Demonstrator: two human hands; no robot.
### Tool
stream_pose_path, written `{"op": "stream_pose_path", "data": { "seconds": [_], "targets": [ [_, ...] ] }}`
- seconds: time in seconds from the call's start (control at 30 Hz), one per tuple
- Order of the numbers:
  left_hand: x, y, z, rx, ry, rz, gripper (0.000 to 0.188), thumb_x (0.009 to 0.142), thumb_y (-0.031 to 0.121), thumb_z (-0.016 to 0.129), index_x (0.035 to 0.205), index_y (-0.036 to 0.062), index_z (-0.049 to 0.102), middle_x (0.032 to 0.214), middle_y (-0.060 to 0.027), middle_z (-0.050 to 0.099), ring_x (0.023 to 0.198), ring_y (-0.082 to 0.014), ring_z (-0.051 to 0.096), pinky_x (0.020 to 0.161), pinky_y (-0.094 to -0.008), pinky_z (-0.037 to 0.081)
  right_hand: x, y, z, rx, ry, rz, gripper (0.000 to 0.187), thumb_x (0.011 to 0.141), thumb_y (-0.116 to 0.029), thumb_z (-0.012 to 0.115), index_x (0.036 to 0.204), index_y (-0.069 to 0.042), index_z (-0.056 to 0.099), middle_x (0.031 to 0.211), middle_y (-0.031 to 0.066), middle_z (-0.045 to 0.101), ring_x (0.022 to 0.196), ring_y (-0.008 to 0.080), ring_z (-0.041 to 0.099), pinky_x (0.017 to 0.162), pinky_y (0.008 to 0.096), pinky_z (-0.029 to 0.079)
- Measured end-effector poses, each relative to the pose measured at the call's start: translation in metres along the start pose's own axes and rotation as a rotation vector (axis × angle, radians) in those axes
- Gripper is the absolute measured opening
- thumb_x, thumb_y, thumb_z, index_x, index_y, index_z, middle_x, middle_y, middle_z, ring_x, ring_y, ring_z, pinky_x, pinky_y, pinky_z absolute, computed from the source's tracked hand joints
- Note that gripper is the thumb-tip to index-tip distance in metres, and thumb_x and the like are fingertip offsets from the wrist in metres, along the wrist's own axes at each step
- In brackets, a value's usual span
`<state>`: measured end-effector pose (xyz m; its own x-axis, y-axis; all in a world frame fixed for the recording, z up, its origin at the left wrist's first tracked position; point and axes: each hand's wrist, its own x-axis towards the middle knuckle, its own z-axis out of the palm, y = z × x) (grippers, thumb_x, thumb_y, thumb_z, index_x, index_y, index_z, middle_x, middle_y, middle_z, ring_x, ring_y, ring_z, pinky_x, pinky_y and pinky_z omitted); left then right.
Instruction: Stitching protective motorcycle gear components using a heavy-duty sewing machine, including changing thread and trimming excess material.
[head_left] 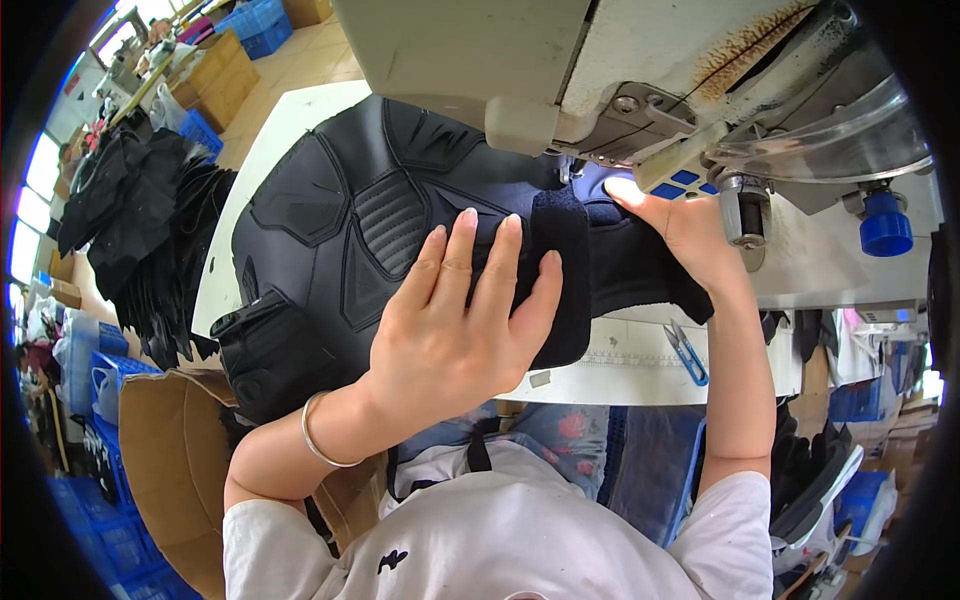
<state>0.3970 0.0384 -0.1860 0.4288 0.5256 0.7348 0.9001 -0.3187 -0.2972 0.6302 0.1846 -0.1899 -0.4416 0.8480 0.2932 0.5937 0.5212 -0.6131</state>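
Observation:
A large black padded piece [300, 250], moulded with raised angular panels and a ribbed patch, lies across the white sewing table. My left hand [455, 310] rests on it with fingers spread and palm down. Next to those fingers is a fuzzy black flap [562, 300]. At the right end of the piece, by the lit needle area of the sewing machine [580, 165], my right hand [690, 235] touches the fabric with its thumb stretched out. Its other fingers are hidden behind the machine's parts. Blue-handled thread snips [688, 355] lie near the table's front edge.
The machine head [460, 50] overhangs the work, with a clear plastic guard [830, 150] and a blue knob [886, 225] at right. Left of the white table [290, 115] hang black pieces [150, 220]. An open cardboard box [165, 460] stands below.

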Motion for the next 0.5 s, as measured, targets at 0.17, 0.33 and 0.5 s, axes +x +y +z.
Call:
{"op": "stream_pose_path", "data": {
  "seconds": [0.17, 0.33, 0.5],
  "targets": [
    [0.003, -0.011, 0.007, -0.030, 0.038, 0.050, 0.027, 0.075, 0.011, 0.069, 0.101, 0.0158, 0.071, 0.103, -0.0107, 0.068, 0.089, -0.0297, 0.068, 0.080, -0.0360, 0.056, -0.004, 0.007, -0.001, -0.015, -0.001, -0.111, 0.021, 0.093, -0.022, 0.062, 0.109, -0.011, 0.071, 0.088, 0.0042, 0.070, 0.074, 0.0046, 0.055, 0.073, 0.0213, 0.046],
    [0.011, -0.048, 0.018, -0.230, 0.050, 0.147, 0.033, 0.068, 0.011, 0.070, 0.101, 0.0135, 0.071, 0.103, -0.0106, 0.067, 0.092, -0.0295, 0.067, 0.080, -0.0379, 0.057, -0.005, -0.023, -0.004, 0.131, -0.001, 0.108, 0.028, 0.088, -0.024, 0.069, 0.110, -0.006, 0.070, 0.091, 0.0011, 0.069, 0.079, 0.0070, 0.059, 0.078, 0.0238, 0.048],
    [0.014, -0.046, 0.004, -0.400, -0.105, -0.059, 0.048, 0.057, 0.003, 0.068, 0.105, 0.0086, 0.069, 0.111, -0.0089, 0.066, 0.101, -0.0309, 0.065, 0.095, -0.0446, 0.050, -0.020, -0.054, 0.001, 0.273, 0.057, 0.165, 0.047, 0.079, -0.033, 0.079, 0.103, 0.001, 0.058, 0.090, 0.0060, 0.063, 0.082, 0.0150, 0.056, 0.078, 0.0314, 0.047]
  ]
}}
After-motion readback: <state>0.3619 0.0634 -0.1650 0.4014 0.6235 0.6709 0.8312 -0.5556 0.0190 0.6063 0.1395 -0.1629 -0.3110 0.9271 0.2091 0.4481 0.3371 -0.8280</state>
